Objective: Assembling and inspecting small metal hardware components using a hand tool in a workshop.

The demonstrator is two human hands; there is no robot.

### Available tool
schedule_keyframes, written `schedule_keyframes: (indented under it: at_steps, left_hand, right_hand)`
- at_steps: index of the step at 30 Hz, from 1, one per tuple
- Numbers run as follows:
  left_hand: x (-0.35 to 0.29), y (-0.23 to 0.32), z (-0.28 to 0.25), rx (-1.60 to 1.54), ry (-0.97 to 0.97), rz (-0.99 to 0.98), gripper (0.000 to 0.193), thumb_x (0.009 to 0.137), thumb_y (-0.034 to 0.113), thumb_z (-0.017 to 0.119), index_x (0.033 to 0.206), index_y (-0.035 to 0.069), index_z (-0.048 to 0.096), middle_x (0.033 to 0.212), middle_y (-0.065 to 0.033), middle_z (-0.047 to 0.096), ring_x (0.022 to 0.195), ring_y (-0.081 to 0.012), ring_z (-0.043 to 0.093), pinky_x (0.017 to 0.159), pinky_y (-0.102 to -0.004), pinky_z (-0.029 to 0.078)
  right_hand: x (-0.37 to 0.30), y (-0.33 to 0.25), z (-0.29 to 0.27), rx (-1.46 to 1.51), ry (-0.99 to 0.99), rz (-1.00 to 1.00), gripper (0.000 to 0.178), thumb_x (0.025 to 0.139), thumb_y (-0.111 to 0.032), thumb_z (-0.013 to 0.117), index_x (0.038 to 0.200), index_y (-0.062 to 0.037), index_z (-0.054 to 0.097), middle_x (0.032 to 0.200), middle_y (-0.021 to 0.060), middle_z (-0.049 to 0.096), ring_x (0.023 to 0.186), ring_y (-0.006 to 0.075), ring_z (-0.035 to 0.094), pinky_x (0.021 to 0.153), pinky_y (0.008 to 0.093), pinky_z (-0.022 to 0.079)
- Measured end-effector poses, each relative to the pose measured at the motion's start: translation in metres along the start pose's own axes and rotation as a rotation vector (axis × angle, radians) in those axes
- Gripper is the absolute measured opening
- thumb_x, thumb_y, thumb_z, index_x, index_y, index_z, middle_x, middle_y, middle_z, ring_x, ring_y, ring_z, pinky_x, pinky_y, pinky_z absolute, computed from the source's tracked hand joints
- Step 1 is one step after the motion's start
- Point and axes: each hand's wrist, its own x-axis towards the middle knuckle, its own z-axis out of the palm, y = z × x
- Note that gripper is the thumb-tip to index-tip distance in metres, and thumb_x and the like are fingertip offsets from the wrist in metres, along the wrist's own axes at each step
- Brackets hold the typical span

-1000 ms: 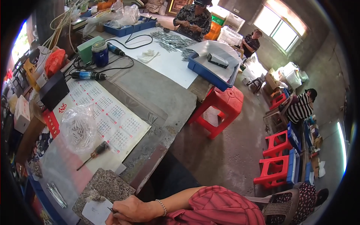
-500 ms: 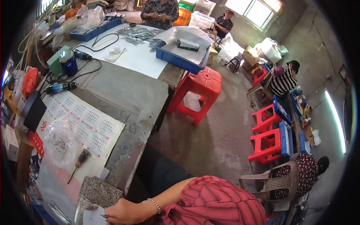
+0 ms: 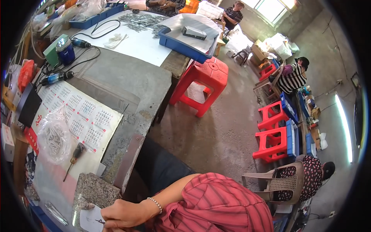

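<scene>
My right hand (image 3: 125,212), below a beaded bracelet and a red striped sleeve, is closed near the lower edge. Its fingers pinch over a white sheet (image 3: 91,220). A small dark tip shows by the fingertips; what it belongs to is too small to make out. Under the sheet lies a speckled stone block (image 3: 98,187). Just beyond it rests a screwdriver (image 3: 74,161) with a dark and amber handle. A clear plastic bag (image 3: 54,139) of small pale pieces sits on a printed calendar sheet (image 3: 79,116). Thin metal rods (image 3: 56,213) lie left of the block. My left hand is not visible.
Two power drills (image 3: 57,78) and a blue jar (image 3: 65,52) stand along the table's left. A blue tray (image 3: 185,49) overhangs the far edge by a red stool (image 3: 205,83). Metal parts (image 3: 141,22) cover white paper, near another person's hands. Other people sit at right.
The view has shifted a little, so the far tabletop sits higher in the picture. My right hand stays closed over the white sheet, showing slightly more of its fingers.
</scene>
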Motion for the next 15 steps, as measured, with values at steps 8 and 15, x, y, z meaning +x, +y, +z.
schedule_keyframes:
  at_steps: [8,15]
  left_hand:
    - [0.0,-0.002,0.002,-0.058,0.02,0.034,0.029,0.096,0.025,0.055,0.105,-0.002,0.053,0.092,-0.0123,0.06,0.079,-0.0197,0.054,0.073,-0.0318,0.044]
    - [0.0,0.0,-0.001,0.032,0.026,-0.03,0.029,0.095,0.025,0.056,0.105,-0.002,0.053,0.093,-0.0129,0.061,0.082,-0.021,0.055,0.075,-0.0318,0.044]
  right_hand:
    - [0.001,0.007,0.002,-0.194,0.053,-0.226,0.03,0.087,-0.024,0.062,0.078,-0.0013,0.045,0.065,0.0167,0.051,0.06,0.0381,0.056,0.049,0.0431,0.042]
    - [-0.002,0.01,0.006,-0.141,-0.02,-0.019,0.028,0.09,-0.026,0.058,0.081,-0.0024,0.046,0.068,0.0152,0.048,0.061,0.0348,0.055,0.046,0.0412,0.041]
